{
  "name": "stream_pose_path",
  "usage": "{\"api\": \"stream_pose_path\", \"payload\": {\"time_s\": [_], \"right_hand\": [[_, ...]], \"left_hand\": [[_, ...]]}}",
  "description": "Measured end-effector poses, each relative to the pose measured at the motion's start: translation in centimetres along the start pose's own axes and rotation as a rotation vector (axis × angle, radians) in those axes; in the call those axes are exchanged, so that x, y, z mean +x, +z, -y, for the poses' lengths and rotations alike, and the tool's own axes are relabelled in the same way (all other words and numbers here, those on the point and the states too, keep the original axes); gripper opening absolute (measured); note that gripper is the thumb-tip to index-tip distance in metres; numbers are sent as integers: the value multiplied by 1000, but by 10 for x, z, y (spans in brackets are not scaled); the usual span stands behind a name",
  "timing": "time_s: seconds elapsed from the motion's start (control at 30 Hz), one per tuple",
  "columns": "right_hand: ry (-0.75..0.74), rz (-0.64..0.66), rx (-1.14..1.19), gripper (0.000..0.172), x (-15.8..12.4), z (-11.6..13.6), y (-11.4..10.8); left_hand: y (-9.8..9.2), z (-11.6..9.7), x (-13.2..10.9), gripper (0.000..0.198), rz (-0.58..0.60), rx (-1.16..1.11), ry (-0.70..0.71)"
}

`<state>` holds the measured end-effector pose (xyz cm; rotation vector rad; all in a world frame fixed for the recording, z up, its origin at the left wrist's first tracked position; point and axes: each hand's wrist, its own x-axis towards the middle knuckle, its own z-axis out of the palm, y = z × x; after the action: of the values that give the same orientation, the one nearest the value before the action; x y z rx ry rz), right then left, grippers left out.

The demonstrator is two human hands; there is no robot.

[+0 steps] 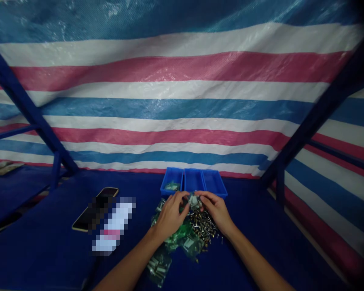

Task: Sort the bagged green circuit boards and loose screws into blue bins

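Note:
Between my two hands is a small clear plastic bag (194, 201) with pale pieces inside. My left hand (172, 214) pinches its left side, and my right hand (214, 208) grips its right side with thumb and fingers. Below the hands lies a loose pile of screws (204, 226), silver and brass-coloured. Left of the pile, partly under my left hand, are several more clear bags (189, 243) with white and metal parts, some greenish. One bag (158, 268) of similar parts lies nearer to me, beside my left forearm.
Three blue bins (214, 182) stand in a row behind my hands; the left one holds a bag of parts (172, 186). A phone (81, 220) and a blurred white item (118, 220) lie to the left on the blue table (57, 250). Blue frame bars (309, 113) and a striped plastic sheet (170, 105) enclose the space.

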<state>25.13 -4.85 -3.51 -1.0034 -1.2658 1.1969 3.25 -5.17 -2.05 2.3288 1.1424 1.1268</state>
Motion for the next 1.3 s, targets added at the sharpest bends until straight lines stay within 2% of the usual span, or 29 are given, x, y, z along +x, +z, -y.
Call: {"api": "stream_pose_path", "payload": {"time_s": [0.1, 0.23, 0.37, 0.53, 0.7, 0.9, 1.0, 1.1, 1.2, 1.3], "right_hand": [[-1, -32, 17, 36, 2, -5, -4], [21, -36, 36, 41, 2, -7, -6], [52, -1, 64, 43, 0, -4, -3], [81, 17, 157, 43, 0, -2, 1], [156, 20, 311, 42, -1, 6, 3], [185, 72, 340, 39, -4, 15, 4], [161, 99, 337, 41, -5, 17, 5], [135, 97, 324, 40, -4, 17, 5], [123, 84, 301, 38, -2, 14, 5], [114, 59, 294, 37, -1, 12, 5]], "left_hand": [[-1, 1, 1, 38, -46, 3, 29], [-3, 3, 4, 28, -94, 72, 117], [-6, 3, 6, 22, -47, 122, 177], [-8, 7, 7, 37, -2, 167, 193], [-6, 13, 5, 34, -9, 167, 196], [-7, 17, 5, 35, -24, 91, 190], [-14, 20, 13, 32, -46, 37, 161], [-29, 22, 29, 30, -108, 23, 72], [-46, 26, 50, 28, -218, 50, 29], [-53, 37, 69, 28, -183, 126, 32]]}}
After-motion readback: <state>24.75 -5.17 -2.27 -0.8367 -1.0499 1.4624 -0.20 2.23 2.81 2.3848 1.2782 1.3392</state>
